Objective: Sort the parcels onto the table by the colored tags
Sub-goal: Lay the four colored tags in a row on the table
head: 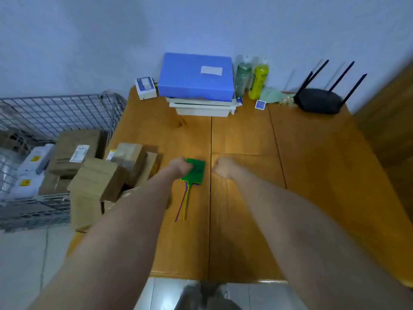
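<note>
I judge we're at the start: my left hand [180,167] grips the tags [194,172] on the table [245,135], my right hand [223,167] just beside them is clenched on nothing, and next I should lay the tags out apart.

A home room: router [317,101], drink bottles [259,79] on a wooden table [245,135].

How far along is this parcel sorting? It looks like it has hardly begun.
Barely begun. Done: nothing sorted that I can see; some cardboard parcels sit at the table's left edge. In hand: the left hand holds the stack of colored tags, green on top; the right hand is a fist holding nothing. Left: laying out the tags and moving the parcels from the wire basket.
</note>
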`<state>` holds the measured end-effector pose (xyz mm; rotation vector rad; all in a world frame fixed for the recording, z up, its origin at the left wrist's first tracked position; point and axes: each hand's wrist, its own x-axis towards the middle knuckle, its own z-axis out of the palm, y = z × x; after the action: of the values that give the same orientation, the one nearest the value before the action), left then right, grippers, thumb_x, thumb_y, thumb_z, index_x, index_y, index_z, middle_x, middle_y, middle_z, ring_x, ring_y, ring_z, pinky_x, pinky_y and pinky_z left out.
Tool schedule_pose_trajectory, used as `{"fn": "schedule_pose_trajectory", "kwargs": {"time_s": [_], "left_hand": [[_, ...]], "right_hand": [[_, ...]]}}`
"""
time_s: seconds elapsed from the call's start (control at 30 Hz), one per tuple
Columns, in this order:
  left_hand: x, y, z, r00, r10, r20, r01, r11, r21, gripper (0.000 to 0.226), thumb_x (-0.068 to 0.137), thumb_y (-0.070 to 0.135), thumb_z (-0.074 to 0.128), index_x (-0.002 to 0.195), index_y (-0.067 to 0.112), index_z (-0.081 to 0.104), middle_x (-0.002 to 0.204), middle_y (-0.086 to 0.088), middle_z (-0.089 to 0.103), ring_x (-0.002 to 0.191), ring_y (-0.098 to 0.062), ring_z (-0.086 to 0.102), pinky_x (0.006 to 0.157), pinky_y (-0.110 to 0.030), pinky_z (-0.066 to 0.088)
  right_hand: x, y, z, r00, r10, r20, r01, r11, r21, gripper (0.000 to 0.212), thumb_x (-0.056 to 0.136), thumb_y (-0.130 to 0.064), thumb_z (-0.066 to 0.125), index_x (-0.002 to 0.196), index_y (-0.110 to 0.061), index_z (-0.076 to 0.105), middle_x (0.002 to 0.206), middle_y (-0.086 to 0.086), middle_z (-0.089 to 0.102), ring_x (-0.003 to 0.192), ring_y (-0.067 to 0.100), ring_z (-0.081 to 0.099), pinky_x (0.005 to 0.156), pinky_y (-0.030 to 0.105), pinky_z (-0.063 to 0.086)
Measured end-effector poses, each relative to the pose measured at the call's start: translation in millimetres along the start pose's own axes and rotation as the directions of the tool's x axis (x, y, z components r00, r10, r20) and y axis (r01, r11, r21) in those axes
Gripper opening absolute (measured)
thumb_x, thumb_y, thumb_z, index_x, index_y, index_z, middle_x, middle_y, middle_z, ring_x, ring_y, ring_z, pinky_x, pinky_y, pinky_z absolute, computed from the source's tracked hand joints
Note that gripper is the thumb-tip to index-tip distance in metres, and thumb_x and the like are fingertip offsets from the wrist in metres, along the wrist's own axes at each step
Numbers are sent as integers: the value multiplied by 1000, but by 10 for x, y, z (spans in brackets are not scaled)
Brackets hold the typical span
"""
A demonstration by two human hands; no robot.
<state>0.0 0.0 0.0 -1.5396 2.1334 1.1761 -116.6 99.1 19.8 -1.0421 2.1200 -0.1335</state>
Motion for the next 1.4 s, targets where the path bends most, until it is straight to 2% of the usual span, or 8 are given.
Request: {"fn": "schedule_pose_trajectory", "kwargs": {"time_s": [0.13,0.3,0.47,0.63,0.87,1.1,1.23,1.4], "left_hand": [[132,-160,282,985,-152,82,162,977,-138,42,98,19,39,128,-8,51,134,-26,53,126,-37,50,103,-40,41],[377,-372,576,972,-186,145,224,922,-318,46,99,26,39,129,-7,50,135,-28,51,125,-39,50,104,-43,41],[447,-399,657,953,-251,169,303,809,-503,50,101,35,28,130,-1,48,109,-19,55,83,-30,57,65,-31,44],[447,-458,753,932,-298,208,364,768,-528,25,97,15,42,78,3,52,87,-18,56,64,-23,48,61,-33,43],[303,-451,715,906,-365,214,419,703,-575,37,93,12,56,125,-6,51,115,-24,59,107,-32,59,88,-38,50],[54,-184,355,964,-255,78,233,666,-709,10,94,10,51,88,4,57,74,-10,54,68,-22,52,60,-34,47],[-10,-78,214,985,-146,-97,55,783,-619,21,92,13,54,104,-1,64,97,-23,66,89,-35,65,78,-44,53],[-133,71,117,970,-61,-234,-72,851,-520,18,92,9,49,81,4,62,101,-27,69,94,-39,67,78,-45,55]], "right_hand": [[200,-80,472,979,68,195,-67,998,-11,26,96,-10,39,78,0,55,65,6,40,59,21,40,57,24,35],[631,-46,1048,971,96,220,-159,943,294,34,93,-14,43,120,1,58,99,17,57,87,29,52,80,44,49],[571,-232,1092,928,135,347,-315,779,541,18,97,-21,38,109,-16,50,80,1,49,69,16,44,61,23,37],[591,-242,1216,924,157,349,-339,758,557,28,90,-17,39,111,-9,55,88,8,58,78,24,52,80,39,49],[379,-234,1022,931,169,323,-324,789,521,33,91,-12,43,119,-4,57,121,20,63,112,33,60,98,47,49],[106,-310,539,963,195,187,-265,547,794,33,94,-10,48,123,4,56,125,22,61,112,34,61,100,39,47],[33,-456,371,978,184,94,-177,507,844,39,90,-19,57,125,-2,55,117,17,63,105,31,62,93,37,48],[37,-563,284,976,217,-5,-98,461,882,11,83,-21,64,91,-14,65,90,6,62,75,23,59,59,25,47]]}}
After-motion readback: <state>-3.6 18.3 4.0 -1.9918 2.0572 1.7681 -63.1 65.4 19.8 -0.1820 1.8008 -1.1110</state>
